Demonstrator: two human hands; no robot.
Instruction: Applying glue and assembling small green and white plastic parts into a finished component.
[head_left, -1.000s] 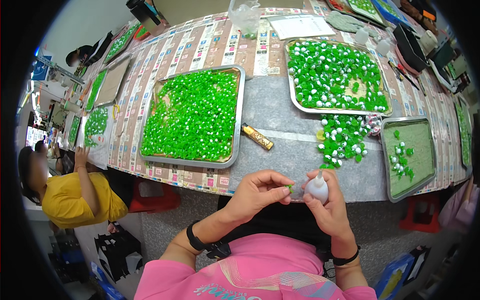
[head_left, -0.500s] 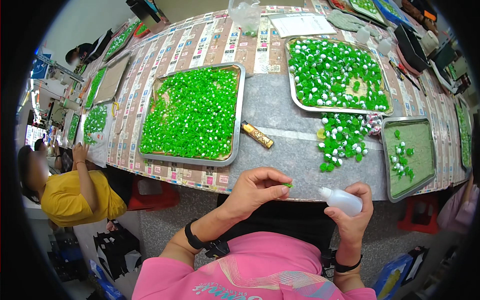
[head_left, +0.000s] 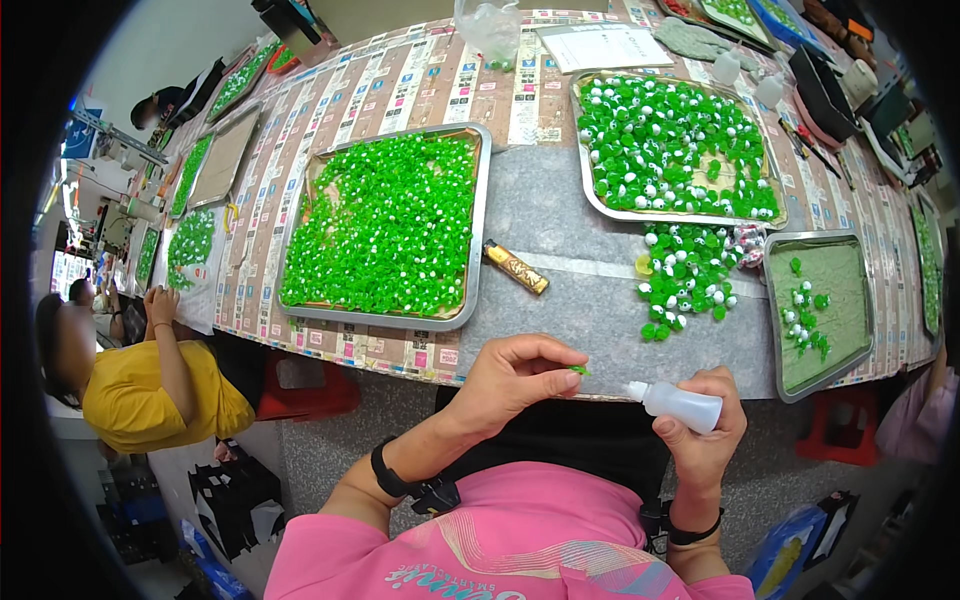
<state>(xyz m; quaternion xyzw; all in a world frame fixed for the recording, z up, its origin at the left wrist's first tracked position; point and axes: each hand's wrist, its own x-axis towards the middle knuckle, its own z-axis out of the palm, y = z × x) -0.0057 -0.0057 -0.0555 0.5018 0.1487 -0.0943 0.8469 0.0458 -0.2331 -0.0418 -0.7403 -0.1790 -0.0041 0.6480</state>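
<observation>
Between the thumb and forefinger of my left hand point(head_left: 515, 385) I pinch a small green piece point(head_left: 580, 370), mostly hidden by the fingertips. My right hand point(head_left: 712, 425) wraps round a translucent white squeeze bottle point(head_left: 684, 408), lying almost level with its narrow nozzle pointing left at the green piece. A gap separates nozzle and piece. Just beyond the bottle, a loose pile of green pieces and white balls with dark dots point(head_left: 685, 280) lies on a grey cloth point(head_left: 540, 210). A gold and black lighter point(head_left: 516, 268) rests farther left on that cloth.
A metal-rimmed tray full of green pieces point(head_left: 385, 230) stands left; another tray point(head_left: 675, 150) stands beyond the pile. At right, a smaller tray point(head_left: 830, 350) holds a few pieces. Two more bottles point(head_left: 727, 68) stand far right. A person in yellow point(head_left: 155, 395) sits at left.
My right hand has brought the bottle's nozzle slightly left and down, closer to the green piece, and the bottle lies a little more level. My left hand has barely moved.
</observation>
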